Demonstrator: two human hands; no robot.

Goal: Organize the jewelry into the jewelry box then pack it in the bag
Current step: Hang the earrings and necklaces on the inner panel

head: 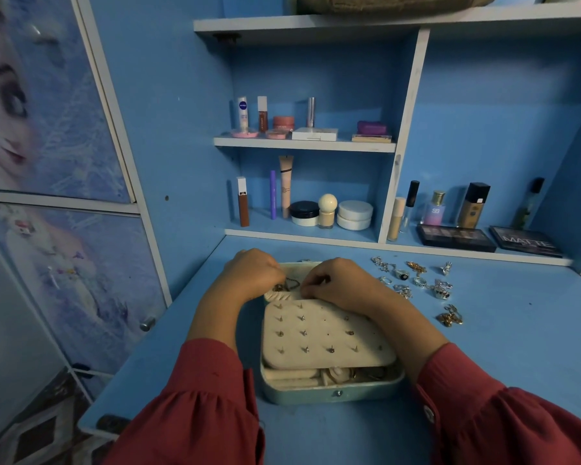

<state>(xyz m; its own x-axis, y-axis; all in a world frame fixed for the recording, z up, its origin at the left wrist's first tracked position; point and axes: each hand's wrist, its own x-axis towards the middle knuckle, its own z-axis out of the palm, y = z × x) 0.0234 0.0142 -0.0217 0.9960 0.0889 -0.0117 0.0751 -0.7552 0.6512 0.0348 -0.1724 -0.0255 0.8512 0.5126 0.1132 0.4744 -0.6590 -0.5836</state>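
Head view, desk: I look down on a blue desk (517,347); its left edge drops off beside a cupboard door, and a shelf lip bounds it at the back.
Jewelry box: the open jewelry box (332,392) sits at the middle of the desk between my two forearms, latch side toward me, with bare desk to its left and in front.
Earring panel: a cream panel (329,333) lies over the box, studded with small earrings in about four rows; I cannot count them exactly.
Left hand: my left hand (252,273) is at the far end of the box, fingers curled down onto a thin dark chain (292,282).
Right hand: my right hand (336,280) meets it there, fingertips pinched on the same chain, just above the ring rolls.
Loose jewelry: a scatter of rings and chains (416,280) lies on the desk right of the box, roughly ten pieces, mostly silver, with a gold cluster (450,318) nearest me.
Open room: clear desk runs right of the scatter to the far edge.
Shelves: cosmetics stand behind; two dark palettes (455,237) lie flat near the jewelry.
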